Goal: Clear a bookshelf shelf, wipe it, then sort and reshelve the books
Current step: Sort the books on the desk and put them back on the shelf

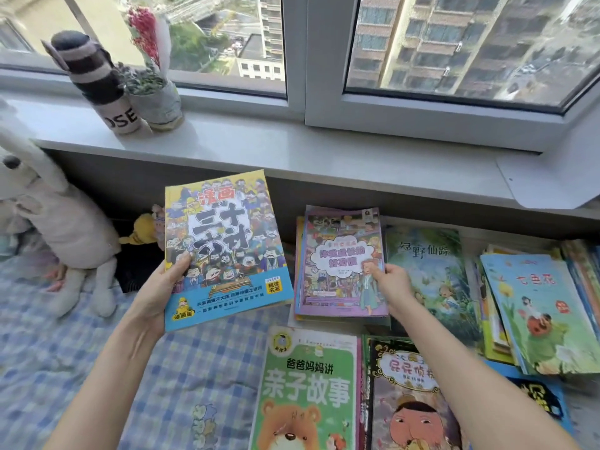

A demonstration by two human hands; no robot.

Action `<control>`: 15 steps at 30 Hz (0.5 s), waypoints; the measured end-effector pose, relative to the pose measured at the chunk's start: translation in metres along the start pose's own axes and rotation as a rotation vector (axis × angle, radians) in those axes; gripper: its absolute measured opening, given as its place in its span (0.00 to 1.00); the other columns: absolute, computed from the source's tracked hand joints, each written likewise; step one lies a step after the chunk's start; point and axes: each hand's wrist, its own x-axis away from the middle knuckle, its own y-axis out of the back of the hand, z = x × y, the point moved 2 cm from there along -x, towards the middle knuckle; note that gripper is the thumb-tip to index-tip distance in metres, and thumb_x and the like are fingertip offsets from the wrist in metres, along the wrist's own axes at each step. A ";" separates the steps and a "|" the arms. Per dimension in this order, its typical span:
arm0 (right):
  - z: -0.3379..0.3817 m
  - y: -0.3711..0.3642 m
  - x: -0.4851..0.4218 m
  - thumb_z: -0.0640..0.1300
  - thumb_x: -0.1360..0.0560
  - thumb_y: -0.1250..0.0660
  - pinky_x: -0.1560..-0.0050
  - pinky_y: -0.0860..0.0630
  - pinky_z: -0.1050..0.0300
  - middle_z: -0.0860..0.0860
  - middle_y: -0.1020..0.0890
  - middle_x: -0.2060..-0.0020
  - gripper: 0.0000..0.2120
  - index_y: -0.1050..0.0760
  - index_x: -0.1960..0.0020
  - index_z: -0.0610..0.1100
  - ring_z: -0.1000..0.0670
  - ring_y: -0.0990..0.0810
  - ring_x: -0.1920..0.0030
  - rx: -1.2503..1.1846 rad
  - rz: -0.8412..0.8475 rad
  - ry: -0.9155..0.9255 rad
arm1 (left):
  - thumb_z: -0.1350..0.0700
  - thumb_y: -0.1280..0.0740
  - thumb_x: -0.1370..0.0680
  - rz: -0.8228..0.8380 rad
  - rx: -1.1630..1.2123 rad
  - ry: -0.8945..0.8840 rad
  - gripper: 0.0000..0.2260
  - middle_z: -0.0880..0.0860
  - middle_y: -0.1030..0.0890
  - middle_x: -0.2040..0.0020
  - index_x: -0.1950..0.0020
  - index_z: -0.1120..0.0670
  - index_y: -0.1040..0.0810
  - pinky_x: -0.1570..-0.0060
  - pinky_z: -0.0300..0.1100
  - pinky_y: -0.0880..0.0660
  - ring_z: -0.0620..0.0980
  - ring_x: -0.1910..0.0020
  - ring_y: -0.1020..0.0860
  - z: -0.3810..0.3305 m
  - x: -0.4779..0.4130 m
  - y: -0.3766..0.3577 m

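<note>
My left hand (162, 287) grips the lower left edge of a yellow and blue comic book (224, 248) and holds it tilted above the checked bedsheet (97, 368). My right hand (394, 285) pinches the right edge of a purple book (341, 264), which tops a small pile near the wall. Other piles lie flat around it: a green landscape book (428, 271), a pale blue flower book (545, 313), a green bear book (308, 388) and a dark ornate book (409, 394).
A white windowsill (292, 147) runs across the back, bearing a striped sock doll (94, 79) and a wrapped flower bunch (156, 76). A pale plush rabbit (55, 228) slumps at the left, and a yellow toy (143, 228) sits behind the comic book.
</note>
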 end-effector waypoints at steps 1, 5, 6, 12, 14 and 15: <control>0.000 -0.004 -0.004 0.50 0.23 0.33 0.61 0.32 0.56 0.38 0.18 0.54 0.17 0.22 0.44 0.36 0.49 0.27 0.62 0.152 -0.046 0.024 | 0.54 0.40 0.19 0.004 -0.004 -0.001 0.05 0.52 0.15 0.63 0.47 0.53 0.27 0.74 0.45 0.20 0.51 0.69 0.17 -0.003 0.001 -0.004; 0.012 0.007 0.004 0.41 0.22 0.38 0.67 0.36 0.59 0.46 0.20 0.56 0.13 0.27 0.38 0.43 0.46 0.27 0.61 0.639 -0.229 0.097 | 0.54 0.40 0.19 0.050 -0.046 0.017 0.05 0.53 0.15 0.62 0.48 0.53 0.27 0.75 0.43 0.21 0.51 0.69 0.17 -0.002 -0.001 -0.034; 0.014 0.013 0.006 0.40 0.22 0.39 0.66 0.36 0.59 0.47 0.20 0.56 0.13 0.28 0.37 0.45 0.46 0.27 0.60 0.663 -0.243 0.109 | 0.54 0.39 0.19 0.070 -0.052 0.034 0.04 0.53 0.15 0.62 0.48 0.54 0.27 0.75 0.44 0.21 0.52 0.69 0.17 0.002 -0.003 -0.045; 0.000 0.060 0.018 0.41 0.20 0.40 0.59 0.26 0.56 0.49 0.19 0.54 0.11 0.24 0.41 0.44 0.48 0.24 0.57 0.524 -0.251 0.147 | 0.56 0.36 0.20 0.251 -0.099 0.174 0.05 0.55 0.15 0.57 0.47 0.55 0.26 0.67 0.47 0.19 0.53 0.64 0.16 0.055 -0.025 -0.130; -0.008 0.080 0.025 0.40 0.20 0.40 0.57 0.24 0.53 0.50 0.22 0.57 0.10 0.23 0.43 0.44 0.47 0.23 0.60 0.498 -0.248 0.141 | 0.57 0.34 0.21 0.249 -0.168 0.201 0.04 0.55 0.16 0.55 0.48 0.55 0.25 0.65 0.47 0.19 0.52 0.63 0.16 0.077 -0.035 -0.152; -0.011 0.091 0.028 0.40 0.20 0.40 0.57 0.23 0.52 0.50 0.21 0.57 0.10 0.23 0.43 0.43 0.46 0.22 0.59 0.492 -0.257 0.142 | 0.58 0.32 0.22 0.218 -0.220 0.193 0.05 0.55 0.16 0.54 0.48 0.56 0.25 0.64 0.47 0.19 0.52 0.63 0.17 0.087 -0.042 -0.159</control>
